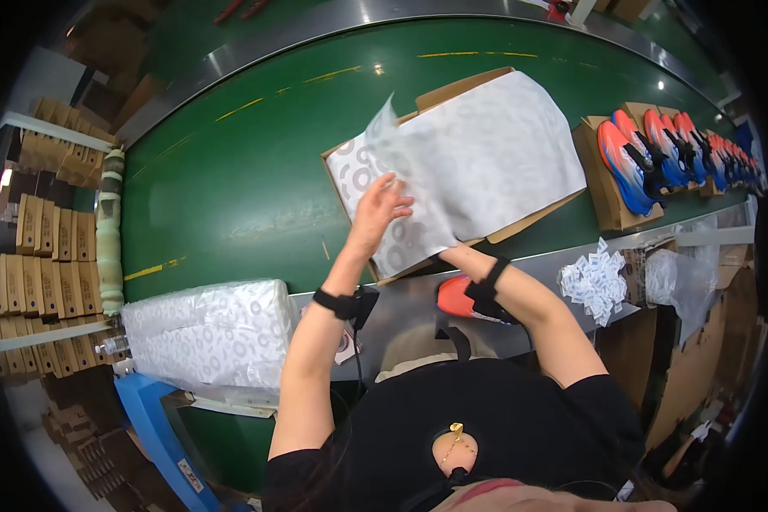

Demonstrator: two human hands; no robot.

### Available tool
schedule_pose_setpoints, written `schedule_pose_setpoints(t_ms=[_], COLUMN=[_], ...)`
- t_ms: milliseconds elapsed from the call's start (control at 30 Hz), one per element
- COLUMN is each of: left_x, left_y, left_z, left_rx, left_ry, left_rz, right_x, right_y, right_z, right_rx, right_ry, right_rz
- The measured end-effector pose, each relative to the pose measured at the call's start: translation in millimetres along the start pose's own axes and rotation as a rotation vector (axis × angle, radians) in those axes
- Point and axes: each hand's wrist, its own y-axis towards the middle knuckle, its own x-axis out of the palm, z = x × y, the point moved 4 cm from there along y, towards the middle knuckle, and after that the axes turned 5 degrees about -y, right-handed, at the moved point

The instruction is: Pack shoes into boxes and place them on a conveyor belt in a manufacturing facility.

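An open cardboard box (520,229) lies on the green conveyor belt, lined with white tissue paper (503,145) printed with grey rings. One part of the sheet stands up in a fold near the box's left half. Against that raised fold, my left hand (382,209) has its fingers apart, touching or just over the paper. My right hand (454,251) reaches under the paper at the box's near edge; its fingers are hidden. Below my right forearm, an orange shoe (456,297) rests on the metal edge, partly covered by the arm.
To the right, orange and blue shoes (627,162) stand in a row on cardboard boxes. Small white packets (596,282) are heaped on the near metal ledge. A plastic-wrapped stack of printed paper (209,333) sits at the near left. Shelved boxes (55,226) line the far left.
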Motion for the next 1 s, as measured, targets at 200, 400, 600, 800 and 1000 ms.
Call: schedule_pose_setpoints(t_ms=[200, 400, 600, 800, 1000], left_x=[-4, 8, 39, 63, -30], left_y=[18, 25, -48, -94, -15], left_z=[-57, -67, -41, 7, -52], left_rx=[0.392, -0.206, 0.163, 0.343, 0.056], left_ry=[1.344, 1.909, 1.098, 1.355, 0.215], left_rz=[-0.177, -0.428, -0.493, -0.374, 0.349], right_x=[-53, -69, -55, 7, 3], right_y=[-127, -209, -176, -102, -83], right_z=[-104, -117, -137, -202, -232], right_rx=[0.014, 0.233, 0.11, -0.434, -0.821], right_ry=[-1.241, -1.768, -1.564, -1.469, -1.283], right_rz=[-0.134, -0.403, -0.313, -0.263, 0.137])
